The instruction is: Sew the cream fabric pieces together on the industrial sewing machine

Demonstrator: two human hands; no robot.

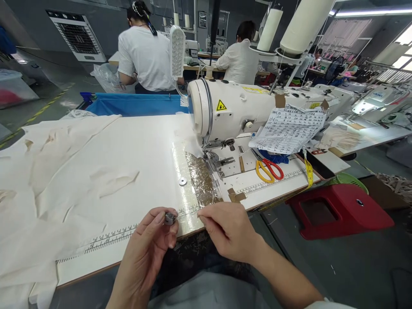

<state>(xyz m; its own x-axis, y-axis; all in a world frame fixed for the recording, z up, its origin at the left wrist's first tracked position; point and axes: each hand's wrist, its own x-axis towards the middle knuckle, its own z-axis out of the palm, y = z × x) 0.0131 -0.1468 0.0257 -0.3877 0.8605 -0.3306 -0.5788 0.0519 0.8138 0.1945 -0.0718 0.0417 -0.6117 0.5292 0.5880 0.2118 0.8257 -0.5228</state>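
Here's the left hand (pixel 149 246), thumb and fingers gripping a small metal bobbin case (pixel 169 218) by the table edge (pixel 83 268): close-up handling, it seems, calling for a steady hold next. Its narrow end apparently points right; long axis unclear. The right hand (pixel 230 231) pinches tight, on what I can't tell.

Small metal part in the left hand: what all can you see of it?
The small metal part is compact, rounded and dark grey, with brighter glints, like bare steel. The left hand pinches it between thumb and fingers, near the front edge of the white table, apart from the right hand. Finer details are unclear.
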